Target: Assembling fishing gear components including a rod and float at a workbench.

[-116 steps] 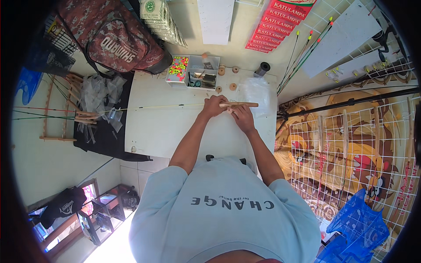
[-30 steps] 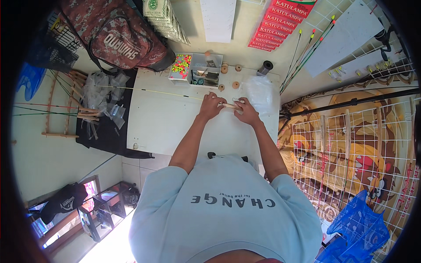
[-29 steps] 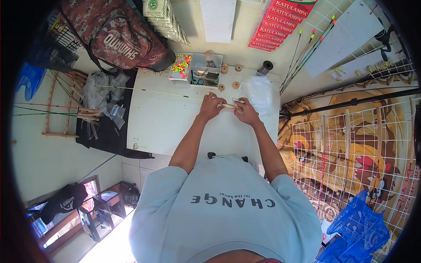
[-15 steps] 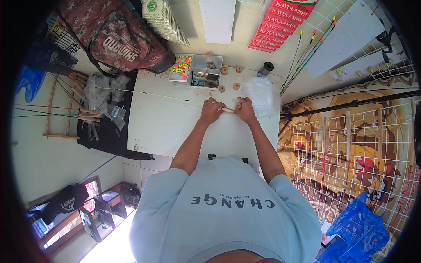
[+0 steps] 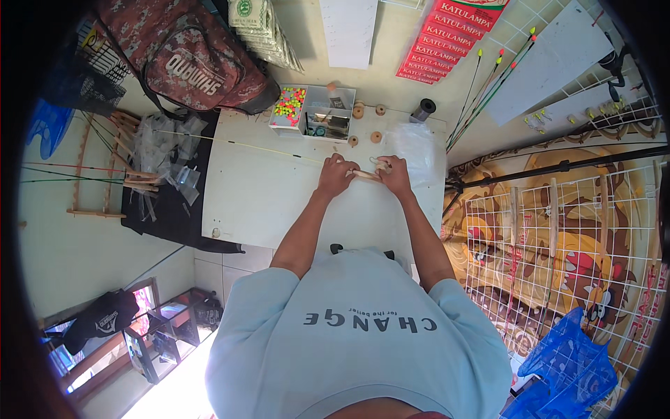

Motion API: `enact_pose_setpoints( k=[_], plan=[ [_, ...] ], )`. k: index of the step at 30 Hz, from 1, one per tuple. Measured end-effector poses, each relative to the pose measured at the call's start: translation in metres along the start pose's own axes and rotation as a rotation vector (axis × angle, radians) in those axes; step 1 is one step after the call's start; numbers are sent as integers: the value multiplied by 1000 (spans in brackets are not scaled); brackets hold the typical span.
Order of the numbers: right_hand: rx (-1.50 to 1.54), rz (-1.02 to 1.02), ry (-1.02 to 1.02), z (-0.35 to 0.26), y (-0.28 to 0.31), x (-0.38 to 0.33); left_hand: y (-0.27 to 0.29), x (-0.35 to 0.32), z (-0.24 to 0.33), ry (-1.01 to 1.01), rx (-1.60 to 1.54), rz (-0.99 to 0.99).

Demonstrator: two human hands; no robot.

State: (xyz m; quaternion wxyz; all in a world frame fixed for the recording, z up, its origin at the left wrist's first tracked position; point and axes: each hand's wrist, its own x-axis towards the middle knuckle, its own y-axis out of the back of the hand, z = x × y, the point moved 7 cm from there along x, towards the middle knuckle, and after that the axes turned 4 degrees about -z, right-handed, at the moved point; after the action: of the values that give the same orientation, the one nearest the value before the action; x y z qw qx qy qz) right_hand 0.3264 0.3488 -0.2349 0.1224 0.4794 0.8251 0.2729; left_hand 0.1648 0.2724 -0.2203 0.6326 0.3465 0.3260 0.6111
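A thin yellow fishing rod (image 5: 251,146) stretches leftward over the white table, its pale wooden handle (image 5: 366,174) lying between my hands. My left hand (image 5: 338,174) is closed around the rod where blank and handle meet. At the handle's right end, my right hand (image 5: 395,176) is closed, with a small pale wooden spool (image 5: 381,165) pinched in its fingers. A thin loop of line shows beside that spool; the fingers partly cover it. Clear plastic bags (image 5: 412,150) lie just beyond my right hand.
Several round wooden spools (image 5: 375,137) and a dark roll (image 5: 423,109) sit at the table's back. A white divided box (image 5: 328,130) holds colourful beads and a bottle. Left are more rods and a camouflage bag (image 5: 192,63); right, a white wire grid (image 5: 558,230).
My right hand has shifted slightly right and its fingers have turned over the small spool. My left hand keeps its hold on the rod, nearly still.
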Motion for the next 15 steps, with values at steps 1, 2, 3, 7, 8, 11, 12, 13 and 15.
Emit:
enact_pose_setpoints(
  k=[1, 2, 3, 7, 8, 11, 12, 13, 15],
  plan=[
    [-54, -47, -2, -2, -1, 1, 1, 0, 0, -10, -8, 13],
    [-54, -50, -1, -5, -1, 1, 2, -1, -1, -7, -8, 14],
    [13, -48, -48, -2, 0, 0, 3, 0, 0, -15, -8, 26],
    [67, -25, -57, 0, 3, -1, 9, 1, 6, -51, 2, 49],
    [73, -49, -94, 3, 1, 0, 9, 1, 7, -53, 2, 47],
    [112, -123, -71, 0, -2, 1, 13, -1, 11, -144, 40, 125],
    [112, -122, -71, 0, -1, 1, 13, -1, 11, -158, 38, 134],
    [144, -156, -51, -2, -3, 1, 13, -1, 11, -173, 37, 142],
    [176, -190, -30, -5, -5, 0, 12, 0, 8, -150, 24, 116]
  ],
)
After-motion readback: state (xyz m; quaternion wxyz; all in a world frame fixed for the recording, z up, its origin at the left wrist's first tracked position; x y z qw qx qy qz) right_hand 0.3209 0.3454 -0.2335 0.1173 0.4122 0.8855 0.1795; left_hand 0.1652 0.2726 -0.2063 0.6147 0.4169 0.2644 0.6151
